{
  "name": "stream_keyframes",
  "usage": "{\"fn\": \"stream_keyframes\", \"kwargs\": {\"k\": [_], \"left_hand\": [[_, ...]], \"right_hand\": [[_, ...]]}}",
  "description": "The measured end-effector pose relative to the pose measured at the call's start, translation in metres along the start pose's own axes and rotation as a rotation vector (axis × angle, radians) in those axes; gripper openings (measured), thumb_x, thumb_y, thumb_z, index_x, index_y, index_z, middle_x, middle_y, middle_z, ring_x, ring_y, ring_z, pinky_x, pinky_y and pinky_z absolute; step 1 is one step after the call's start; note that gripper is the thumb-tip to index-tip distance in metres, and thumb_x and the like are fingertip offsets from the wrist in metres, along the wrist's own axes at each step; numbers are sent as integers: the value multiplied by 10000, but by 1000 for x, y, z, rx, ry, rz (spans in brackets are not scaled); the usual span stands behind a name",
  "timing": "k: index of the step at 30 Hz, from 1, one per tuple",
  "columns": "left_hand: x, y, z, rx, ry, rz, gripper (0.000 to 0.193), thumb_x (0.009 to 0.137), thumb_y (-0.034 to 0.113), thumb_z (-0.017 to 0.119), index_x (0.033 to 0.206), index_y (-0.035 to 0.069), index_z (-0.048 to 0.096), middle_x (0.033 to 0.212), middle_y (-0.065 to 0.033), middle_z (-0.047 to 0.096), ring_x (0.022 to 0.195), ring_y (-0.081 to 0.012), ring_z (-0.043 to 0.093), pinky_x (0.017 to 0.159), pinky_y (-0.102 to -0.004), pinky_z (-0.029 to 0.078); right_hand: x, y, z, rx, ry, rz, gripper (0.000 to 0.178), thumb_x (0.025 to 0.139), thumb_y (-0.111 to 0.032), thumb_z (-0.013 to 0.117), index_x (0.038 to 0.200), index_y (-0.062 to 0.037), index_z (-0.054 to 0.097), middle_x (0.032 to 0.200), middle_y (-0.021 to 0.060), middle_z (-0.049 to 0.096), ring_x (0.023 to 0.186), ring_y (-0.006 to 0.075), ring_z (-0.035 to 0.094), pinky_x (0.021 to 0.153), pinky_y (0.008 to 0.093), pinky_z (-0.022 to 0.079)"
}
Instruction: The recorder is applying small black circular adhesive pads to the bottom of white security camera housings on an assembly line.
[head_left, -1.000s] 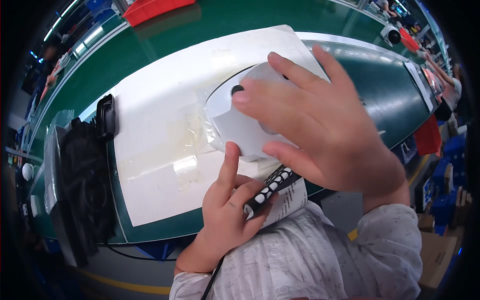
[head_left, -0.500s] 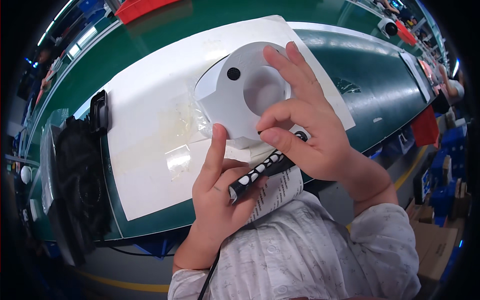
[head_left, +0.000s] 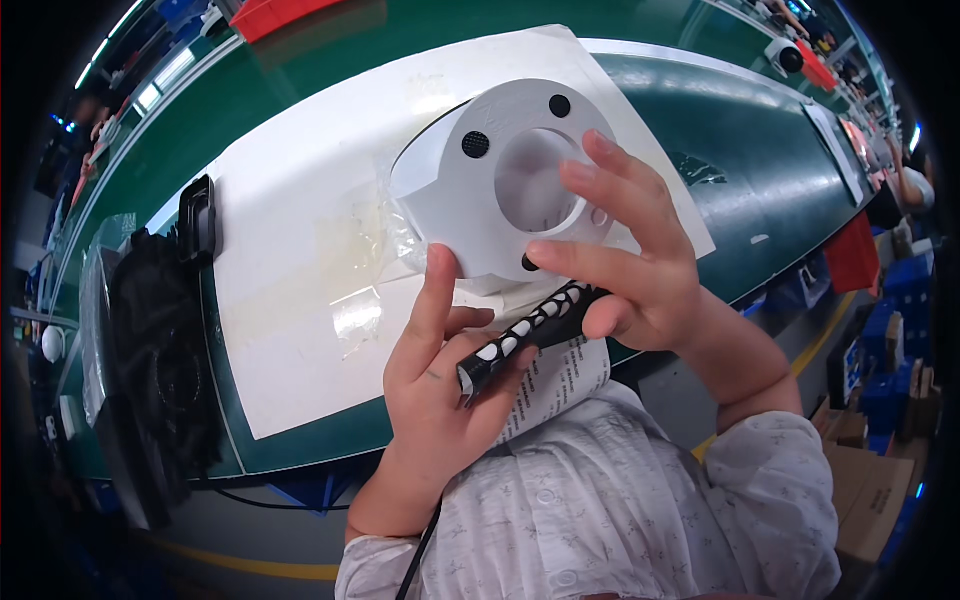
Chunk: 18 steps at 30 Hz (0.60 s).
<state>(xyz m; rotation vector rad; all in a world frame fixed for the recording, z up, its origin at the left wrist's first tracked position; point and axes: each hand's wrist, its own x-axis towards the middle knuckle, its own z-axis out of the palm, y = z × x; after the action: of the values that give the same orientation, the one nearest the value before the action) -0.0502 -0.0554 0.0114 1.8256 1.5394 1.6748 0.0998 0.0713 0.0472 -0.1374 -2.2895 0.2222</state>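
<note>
A white plastic housing (head_left: 475, 215) with a large round opening lies on the white sheet in front of me. Two round black pads sit on its upper face: a left pad (head_left: 475, 145) and a right pad (head_left: 560, 105). My right hand (head_left: 640, 255) has its fingers spread, with the index fingertip on a third black pad (head_left: 529, 263) at the housing's near edge. My left hand (head_left: 440, 375) grips a black strip with white oval spots (head_left: 500, 348), its index finger raised against the housing. A printed paper (head_left: 560, 390) hangs below the strip.
A white sheet (head_left: 290, 270) with clear tape on it covers much of the green table (head_left: 740, 130). At the left lie a black frame-like part (head_left: 198, 220) and a dark bag (head_left: 150, 330). A red bin (head_left: 280, 15) stands at the far side; cartons (head_left: 870, 490) are at the lower right.
My right thumb and index finger have parted from their pinch, and the index finger now presses a black pad on the housing. The right pad has come into view; my left hand stays nearly still.
</note>
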Motion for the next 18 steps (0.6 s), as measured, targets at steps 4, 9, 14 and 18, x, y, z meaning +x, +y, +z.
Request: {"fn": "stream_keyframes", "kwargs": {"k": [4,9,14,18], "left_hand": [[1,1,0,13,-14,-30,254,606,-10,701,795,-28,532,1283,-258,331,771,-247,596,663,-278,497],[0,2,0,67,3,-1,257,619,73,728,773,-26,548,1274,-250,349,823,-260,594,686,-285,491],[0,1,0,59,12,-21,260,636,147,730,706,-31,553,1278,-235,352,853,-262,588,713,-301,485],[1,-1,0,29,16,-6,274,638,174,728,645,-32,547,1274,-229,360,867,-262,584,726,-303,484]], "right_hand": [[-1,-10,-10,-282,-129,-46,506,792,-543,378,989,-147,624,1226,87,451,1183,295,359,971,444,195],[0,-30,-18,-466,-274,35,585,806,-590,283,1042,-166,610,1234,92,440,1206,315,318,1003,464,104],[6,-37,-21,-549,-340,43,557,802,-577,324,1041,-164,609,1249,105,425,1213,326,305,1000,463,106],[10,-27,-24,-387,-183,49,421,796,-482,461,968,-138,633,1217,147,443,1180,322,351,987,438,167]]}}
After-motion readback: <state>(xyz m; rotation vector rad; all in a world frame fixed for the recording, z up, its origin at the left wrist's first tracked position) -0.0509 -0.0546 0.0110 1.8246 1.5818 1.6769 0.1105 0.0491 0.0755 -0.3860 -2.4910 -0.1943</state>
